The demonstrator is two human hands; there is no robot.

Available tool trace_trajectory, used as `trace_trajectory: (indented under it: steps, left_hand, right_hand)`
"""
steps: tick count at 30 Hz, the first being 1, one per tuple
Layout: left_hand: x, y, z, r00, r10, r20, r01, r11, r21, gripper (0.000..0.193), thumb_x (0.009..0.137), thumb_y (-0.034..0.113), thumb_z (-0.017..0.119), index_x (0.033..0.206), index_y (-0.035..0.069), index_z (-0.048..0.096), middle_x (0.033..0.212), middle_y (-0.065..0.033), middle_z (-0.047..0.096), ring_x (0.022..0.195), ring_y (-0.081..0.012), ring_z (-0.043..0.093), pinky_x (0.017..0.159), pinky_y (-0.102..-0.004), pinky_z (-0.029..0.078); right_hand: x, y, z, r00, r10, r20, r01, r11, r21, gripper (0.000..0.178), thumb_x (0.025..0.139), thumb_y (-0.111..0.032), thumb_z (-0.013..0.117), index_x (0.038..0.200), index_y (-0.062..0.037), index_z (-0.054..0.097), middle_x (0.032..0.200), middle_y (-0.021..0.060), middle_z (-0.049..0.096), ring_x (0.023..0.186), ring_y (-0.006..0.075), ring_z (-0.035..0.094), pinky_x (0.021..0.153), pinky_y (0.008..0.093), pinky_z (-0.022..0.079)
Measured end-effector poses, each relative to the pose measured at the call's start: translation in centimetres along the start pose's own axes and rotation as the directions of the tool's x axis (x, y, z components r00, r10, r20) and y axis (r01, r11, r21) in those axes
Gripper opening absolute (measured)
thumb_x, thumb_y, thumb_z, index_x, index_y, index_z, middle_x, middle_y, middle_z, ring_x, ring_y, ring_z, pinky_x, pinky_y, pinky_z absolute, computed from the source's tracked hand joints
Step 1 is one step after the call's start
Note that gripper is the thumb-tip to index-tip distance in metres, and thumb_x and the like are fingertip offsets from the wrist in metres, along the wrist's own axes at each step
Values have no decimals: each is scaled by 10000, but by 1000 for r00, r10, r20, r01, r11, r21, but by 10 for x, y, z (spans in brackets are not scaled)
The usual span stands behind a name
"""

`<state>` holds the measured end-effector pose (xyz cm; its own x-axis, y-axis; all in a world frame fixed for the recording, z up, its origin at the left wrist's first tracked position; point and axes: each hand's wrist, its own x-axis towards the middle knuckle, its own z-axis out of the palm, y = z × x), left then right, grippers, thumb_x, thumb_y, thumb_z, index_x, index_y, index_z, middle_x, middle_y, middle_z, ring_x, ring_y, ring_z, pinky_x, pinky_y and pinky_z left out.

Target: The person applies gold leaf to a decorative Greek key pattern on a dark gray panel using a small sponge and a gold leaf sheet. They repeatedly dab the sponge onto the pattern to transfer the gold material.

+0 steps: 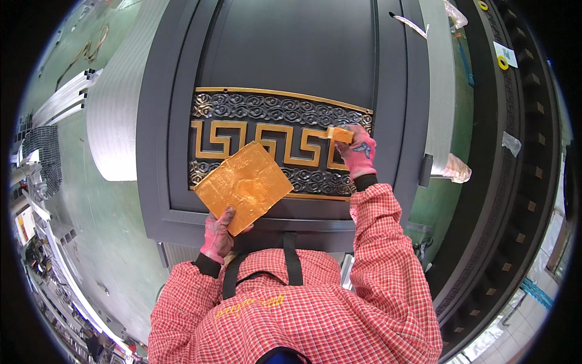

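My left hand (217, 238), in a stained pink glove, grips the near corner of a flat board (247, 185) coated with gold paint. The board is tilted over the lower left of an ornamental band (228, 128) and hides part of it. Raised gold key-pattern lines run along this band between dark relief strips of swirls. My right hand (362, 155), also gloved in pink, pinches a small gold-stained sponge block (341, 134) at the band's right end. The block lies over the key pattern there; I cannot tell whether it touches. Both hands are closed.
Under the band lies a dark grey door panel (285, 51). White padded sheets (115, 121) flank it. At the right stand long dark frame pieces (485, 200) with a yellow tape roll (502, 62). A white cable (411, 25) pokes from the panel's far right. Metal profiles (60, 100) lie left.
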<state>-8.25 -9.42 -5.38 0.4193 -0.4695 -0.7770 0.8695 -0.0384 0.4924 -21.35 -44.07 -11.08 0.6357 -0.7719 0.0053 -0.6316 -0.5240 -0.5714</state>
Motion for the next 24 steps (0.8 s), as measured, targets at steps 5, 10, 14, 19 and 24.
trace_trajectory:
  steps: [5, 10, 14, 19, 24]
  left_hand:
    - [-5, 2, 3, 999, 36, -8, -36, 999, -34, 436, 881, 184, 616, 1236, 21, 420, 1160, -142, 561, 997, -302, 623, 672, -429, 607]
    - [-6, -3, -5, 999, 43, -25, -44, 998, -43, 451, 877, 189, 624, 1241, 22, 417, 1155, -141, 563, 988, -305, 626, 663, -435, 606]
    - [-10, -3, -6, 996, 74, -52, -76, 996, -53, 457, 874, 191, 628, 1245, 31, 416, 1148, -138, 567, 986, -302, 626, 653, -429, 607]
    - [-12, -7, -13, 997, 73, -29, -75, 994, -80, 480, 864, 198, 644, 1258, 55, 410, 1155, -127, 566, 1001, -292, 622, 648, -412, 611]
    - [-12, -10, -15, 998, 49, -46, -53, 995, -89, 476, 870, 186, 634, 1266, 60, 402, 1156, -125, 565, 1001, -290, 623, 644, -406, 613]
  right_hand:
    - [6, -1, 7, 1000, -11, 9, 11, 1000, 20, 348, 607, -118, 783, 933, -95, 663, 928, 93, 656, 854, 295, 629, 776, 346, 501]
    - [18, -38, 18, 956, -183, 230, 202, 977, -64, 325, 612, -143, 772, 921, -129, 670, 937, 62, 648, 885, 271, 612, 804, 348, 480]
    - [25, -30, 19, 985, -161, 68, 161, 987, 14, 275, 632, -131, 756, 892, -130, 668, 927, 57, 644, 869, 272, 606, 775, 363, 480]
    - [25, -39, 20, 946, -251, 205, 279, 952, -122, 338, 609, -128, 770, 930, -138, 661, 928, 60, 640, 858, 284, 611, 762, 362, 491]
    - [27, -43, 20, 935, -237, 265, 277, 953, -124, 348, 586, -124, 783, 916, -135, 673, 937, 66, 649, 879, 273, 616, 784, 357, 491]
